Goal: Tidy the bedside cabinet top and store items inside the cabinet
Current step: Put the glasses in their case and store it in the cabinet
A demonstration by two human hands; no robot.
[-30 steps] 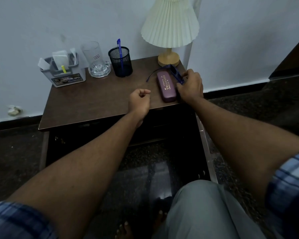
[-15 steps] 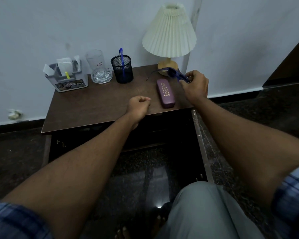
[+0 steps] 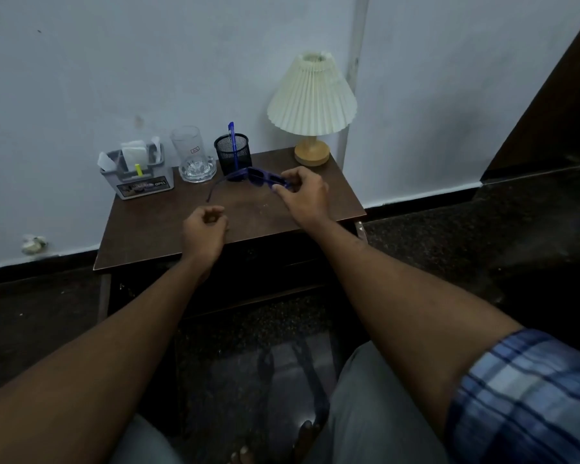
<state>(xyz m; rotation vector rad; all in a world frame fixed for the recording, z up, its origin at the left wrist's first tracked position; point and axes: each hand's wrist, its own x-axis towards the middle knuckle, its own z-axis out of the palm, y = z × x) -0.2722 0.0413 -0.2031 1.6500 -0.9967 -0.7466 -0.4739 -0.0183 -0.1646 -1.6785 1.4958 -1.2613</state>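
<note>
Above smooth brown cabinet top [image 3: 168, 229], right hand [image 3: 303, 195] pinches blue plastic glasses [image 3: 258, 177].

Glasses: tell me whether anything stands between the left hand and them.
Nothing visible does. The right hand pinches the glasses over the cabinet top, and their unfolded arm reaches down toward the left hand, with only bare wood showing between them.

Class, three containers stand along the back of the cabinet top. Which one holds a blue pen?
The black mesh cup, the one nearest the cream pleated lamp. The grey plastic organiser holds paper slips; the clear glass tumbler shows no pen.
</note>
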